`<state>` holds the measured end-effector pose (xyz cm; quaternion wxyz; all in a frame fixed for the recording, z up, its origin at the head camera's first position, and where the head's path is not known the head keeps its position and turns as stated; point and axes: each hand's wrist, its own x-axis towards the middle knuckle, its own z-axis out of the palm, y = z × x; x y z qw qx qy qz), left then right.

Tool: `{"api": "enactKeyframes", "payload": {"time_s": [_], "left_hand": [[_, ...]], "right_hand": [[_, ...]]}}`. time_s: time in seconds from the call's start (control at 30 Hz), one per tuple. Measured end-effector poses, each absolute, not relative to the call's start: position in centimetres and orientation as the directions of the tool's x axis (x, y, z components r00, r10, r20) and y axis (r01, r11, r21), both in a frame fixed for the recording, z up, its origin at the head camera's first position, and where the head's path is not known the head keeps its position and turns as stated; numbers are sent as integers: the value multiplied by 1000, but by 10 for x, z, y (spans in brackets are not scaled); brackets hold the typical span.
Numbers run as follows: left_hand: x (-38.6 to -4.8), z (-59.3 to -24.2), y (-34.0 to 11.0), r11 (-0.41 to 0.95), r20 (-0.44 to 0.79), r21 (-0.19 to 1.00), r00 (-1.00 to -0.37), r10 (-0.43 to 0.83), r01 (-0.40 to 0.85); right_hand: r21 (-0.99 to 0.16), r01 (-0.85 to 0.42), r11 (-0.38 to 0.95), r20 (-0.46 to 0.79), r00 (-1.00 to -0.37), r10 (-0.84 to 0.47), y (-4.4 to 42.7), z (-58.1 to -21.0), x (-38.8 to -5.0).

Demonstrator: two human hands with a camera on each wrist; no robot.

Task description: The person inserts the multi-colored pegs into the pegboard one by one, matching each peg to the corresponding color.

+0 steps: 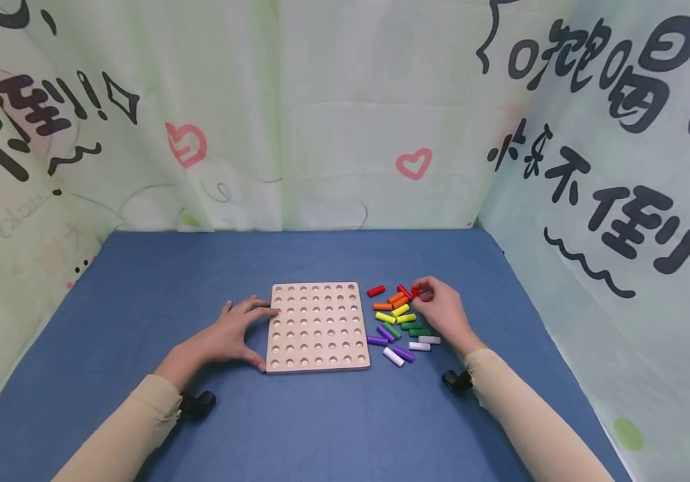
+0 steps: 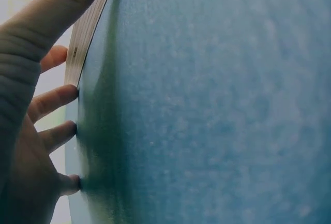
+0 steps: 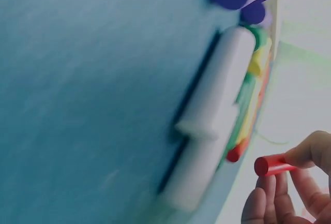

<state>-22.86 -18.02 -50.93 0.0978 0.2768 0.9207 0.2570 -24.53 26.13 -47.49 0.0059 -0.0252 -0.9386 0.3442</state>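
A square pale wooden board with round holes (image 1: 310,327) is touched at its left edge by the left hand (image 1: 227,338), thumb and fingers spread wide. A red cylindrical peg (image 3: 271,165) is pinched by the right hand (image 1: 446,313), beside loose multicoloured cylindrical pegs (image 1: 405,318) right of the board. The holes are shown only from the head; the held peg's round end, only from the right wrist.

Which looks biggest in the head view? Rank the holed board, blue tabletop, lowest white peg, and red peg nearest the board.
1. Blue tabletop
2. Holed board
3. Red peg, white peg: unsure; white looks longer, perhaps only from lying closer.
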Motion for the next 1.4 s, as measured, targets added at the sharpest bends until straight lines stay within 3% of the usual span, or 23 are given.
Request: {"api": "enactKeyframes", "payload": {"time_s": [0.47, 1.4], "left_hand": [[-227, -499, -176, 813, -62, 318, -845, 531, 487], [-227, -492, -172, 809, -86, 349, -843, 531, 474]], "right_hand": [[-772, 4, 636, 23, -999, 35, 211, -466, -261], [-819, 90, 566, -32, -993, 112, 179, -488, -293]]}}
